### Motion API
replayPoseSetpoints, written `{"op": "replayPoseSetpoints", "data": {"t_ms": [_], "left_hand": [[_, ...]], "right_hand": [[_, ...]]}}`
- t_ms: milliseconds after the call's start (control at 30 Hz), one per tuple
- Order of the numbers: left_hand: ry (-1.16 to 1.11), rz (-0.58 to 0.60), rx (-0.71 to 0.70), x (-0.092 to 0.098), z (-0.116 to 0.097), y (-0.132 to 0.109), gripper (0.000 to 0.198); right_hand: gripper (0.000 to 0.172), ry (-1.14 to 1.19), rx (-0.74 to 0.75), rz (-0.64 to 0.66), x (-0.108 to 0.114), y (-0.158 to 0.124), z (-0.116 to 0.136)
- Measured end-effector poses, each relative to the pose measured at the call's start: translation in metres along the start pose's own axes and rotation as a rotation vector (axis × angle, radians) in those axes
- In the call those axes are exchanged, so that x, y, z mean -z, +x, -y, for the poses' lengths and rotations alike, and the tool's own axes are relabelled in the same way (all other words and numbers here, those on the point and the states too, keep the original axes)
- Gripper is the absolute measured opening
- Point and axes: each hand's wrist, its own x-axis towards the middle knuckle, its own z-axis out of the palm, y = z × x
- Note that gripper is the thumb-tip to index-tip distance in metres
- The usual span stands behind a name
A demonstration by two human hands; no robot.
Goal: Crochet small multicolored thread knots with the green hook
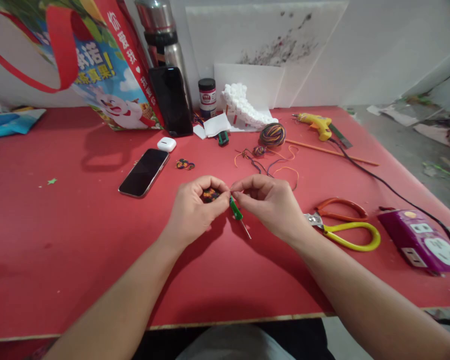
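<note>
My left hand (197, 212) is closed around a small crocheted piece (210, 195) in black, orange and yellow yarn; its thumb and forefinger are pinched together. Fingertip to fingertip with it, my right hand (268, 202) is also in a pinch. Between the two sets of fingertips hangs a green-handled crochet hook (236, 210), its thin metal shaft slanting down toward me. The upper end of the hook is hidden by the fingers, so its contact with the yarn cannot be made out. Behind my hands lies another small crocheted piece (185, 164).
Multicoloured yarn ball (273, 134) with loose strands lies behind my right hand. Scissors (345, 225), a purple power strip (422, 240) and a yellow glue gun (317, 125) are to the right. Left are a phone (144, 172), earbud case (167, 144) and gift bag (112, 75).
</note>
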Motion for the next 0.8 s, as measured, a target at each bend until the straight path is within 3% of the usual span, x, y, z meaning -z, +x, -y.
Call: {"op": "replayPoseSetpoints", "data": {"t_ms": [100, 233, 433, 800], "left_hand": [[-0.337, 0.105, 0.196, 0.0007, 0.0041, 0.0053, 0.017], [-0.559, 0.165, 0.312, -0.0017, 0.0043, 0.0094, 0.026], [-0.643, 0.175, 0.359, -0.0029, 0.0002, 0.0099, 0.028], [-0.636, 0.110, 0.341, -0.0034, 0.0052, 0.0105, 0.033]], "right_hand": [[0.016, 0.055, -0.023, 0.021, -0.0003, 0.0008, 0.0020], [0.015, 0.058, 0.019, 0.016, -0.0030, -0.0012, 0.0013], [0.007, -0.017, 0.127, -0.043, -0.0076, -0.0061, -0.0026], [0.015, -0.092, 0.150, -0.104, -0.0082, -0.0074, -0.0046]]}}
